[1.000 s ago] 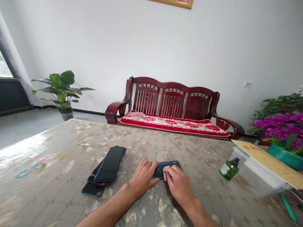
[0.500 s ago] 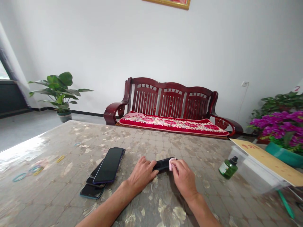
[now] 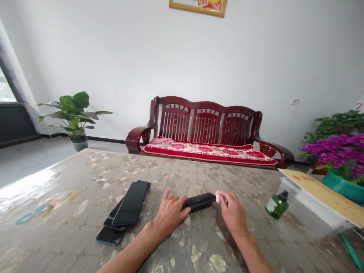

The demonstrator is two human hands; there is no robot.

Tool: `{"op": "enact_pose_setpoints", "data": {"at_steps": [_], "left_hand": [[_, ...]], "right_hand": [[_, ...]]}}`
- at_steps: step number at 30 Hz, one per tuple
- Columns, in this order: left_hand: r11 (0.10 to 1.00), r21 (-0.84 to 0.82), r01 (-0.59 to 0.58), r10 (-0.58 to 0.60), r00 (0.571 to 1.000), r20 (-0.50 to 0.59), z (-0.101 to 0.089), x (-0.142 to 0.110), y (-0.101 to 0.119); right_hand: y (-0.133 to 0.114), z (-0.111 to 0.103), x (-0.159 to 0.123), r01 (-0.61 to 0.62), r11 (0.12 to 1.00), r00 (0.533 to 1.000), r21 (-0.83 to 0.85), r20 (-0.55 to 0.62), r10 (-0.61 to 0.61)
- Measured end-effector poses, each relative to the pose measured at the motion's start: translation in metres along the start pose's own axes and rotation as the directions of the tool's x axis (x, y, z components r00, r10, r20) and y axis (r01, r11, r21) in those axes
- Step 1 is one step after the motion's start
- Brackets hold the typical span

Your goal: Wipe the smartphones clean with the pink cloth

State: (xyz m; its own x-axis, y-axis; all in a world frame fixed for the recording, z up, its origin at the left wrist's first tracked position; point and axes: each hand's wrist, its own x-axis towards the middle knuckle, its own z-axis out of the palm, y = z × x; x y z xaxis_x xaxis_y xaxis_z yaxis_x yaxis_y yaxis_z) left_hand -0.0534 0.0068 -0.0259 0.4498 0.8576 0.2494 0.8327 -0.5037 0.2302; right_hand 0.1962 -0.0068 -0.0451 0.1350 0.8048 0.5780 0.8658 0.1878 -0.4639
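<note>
My left hand [image 3: 172,208] grips the near-left end of a black phone [image 3: 200,201], thumb on one side and fingers on the other. The phone is held tilted, low over the patterned tabletop. A small folded pink cloth [image 3: 218,196] is pinched between the thumb and fingers of my right hand [image 3: 233,214]. That cloth is at the phone's right end; whether it touches is hard to tell. To the left of my left hand lies a loose stack of several phones [image 3: 131,204], screens up and fanned out.
A green bottle [image 3: 277,205] with a black top stands right of my hands, beside a clear plastic box [image 3: 304,212] with a tan board [image 3: 324,195] on it. Colored hair ties [image 3: 42,209] lie at the left. Beyond the table [image 3: 159,172] is a wooden bench [image 3: 204,127].
My right hand with the pink cloth has moved right, from over the phone's surface to its right end. More of the phone shows now. The view has tilted up slightly.
</note>
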Motion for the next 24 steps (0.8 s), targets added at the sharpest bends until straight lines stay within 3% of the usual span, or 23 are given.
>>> {"op": "enact_pose_setpoints", "data": {"at_steps": [6,11,15,19,24], "left_hand": [[1.0,0.019,-0.017,0.017,1.0,-0.016,0.004,-0.003,0.001],[0.997,0.031,-0.077,0.077,0.997,-0.01,0.007,-0.008,-0.001],[0.995,0.019,-0.1,0.101,0.995,-0.013,0.009,-0.01,-0.003],[0.994,-0.007,-0.112,0.112,0.994,-0.002,0.008,-0.01,-0.004],[0.996,-0.047,-0.076,0.075,0.997,-0.022,0.009,-0.01,-0.003]], "right_hand": [[-0.022,0.002,-0.008,0.024,0.994,0.975,0.106,0.219,-0.047],[0.004,0.003,0.0,-0.148,0.989,0.972,-0.027,0.18,0.15],[0.015,0.01,0.001,-0.103,0.993,0.982,-0.053,0.156,0.111],[-0.017,0.019,-0.012,0.04,0.998,0.989,-0.04,0.143,-0.034],[-0.059,0.024,-0.023,0.154,0.984,0.95,0.094,0.26,-0.174]]}}
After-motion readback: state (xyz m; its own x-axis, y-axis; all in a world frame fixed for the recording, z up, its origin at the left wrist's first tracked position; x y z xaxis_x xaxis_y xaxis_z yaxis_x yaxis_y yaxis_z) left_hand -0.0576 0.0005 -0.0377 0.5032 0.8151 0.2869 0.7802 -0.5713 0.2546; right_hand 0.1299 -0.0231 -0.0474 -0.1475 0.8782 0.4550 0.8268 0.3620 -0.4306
